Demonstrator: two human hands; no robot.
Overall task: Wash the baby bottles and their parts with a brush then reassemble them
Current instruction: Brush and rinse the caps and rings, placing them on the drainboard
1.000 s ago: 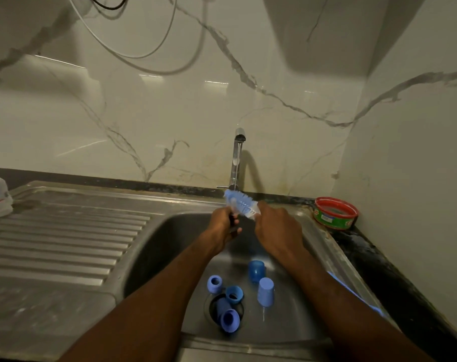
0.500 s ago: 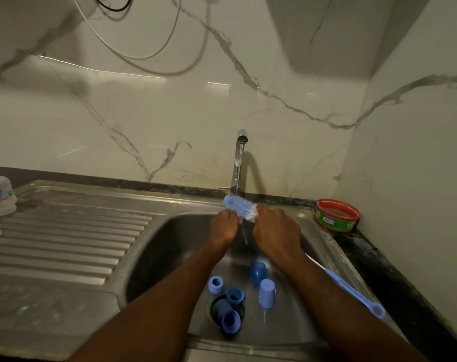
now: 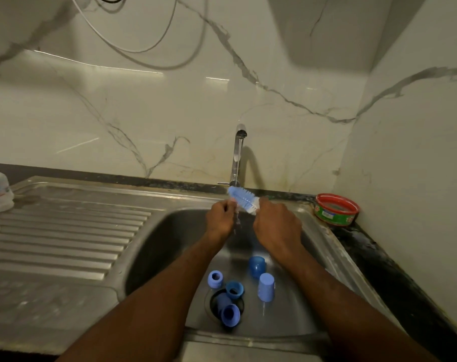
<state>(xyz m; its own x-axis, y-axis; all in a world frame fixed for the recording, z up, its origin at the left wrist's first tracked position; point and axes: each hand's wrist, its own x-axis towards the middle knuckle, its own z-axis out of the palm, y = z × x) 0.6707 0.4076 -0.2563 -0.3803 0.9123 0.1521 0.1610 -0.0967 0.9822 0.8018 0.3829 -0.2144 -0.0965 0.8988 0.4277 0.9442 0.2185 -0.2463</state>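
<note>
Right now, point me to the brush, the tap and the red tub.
brush (image 3: 244, 198), head view, on the blue bristle head between the hands.
tap (image 3: 238, 155), head view, on the upright chrome stem.
red tub (image 3: 337, 210), head view, on its front wall, right of the sink.

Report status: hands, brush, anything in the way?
Right hand grips brush under the tap; left hand at the bristles, grip unclear. Blue bottle parts lie loose in sink, some over the drain. Nothing blocking.
</note>
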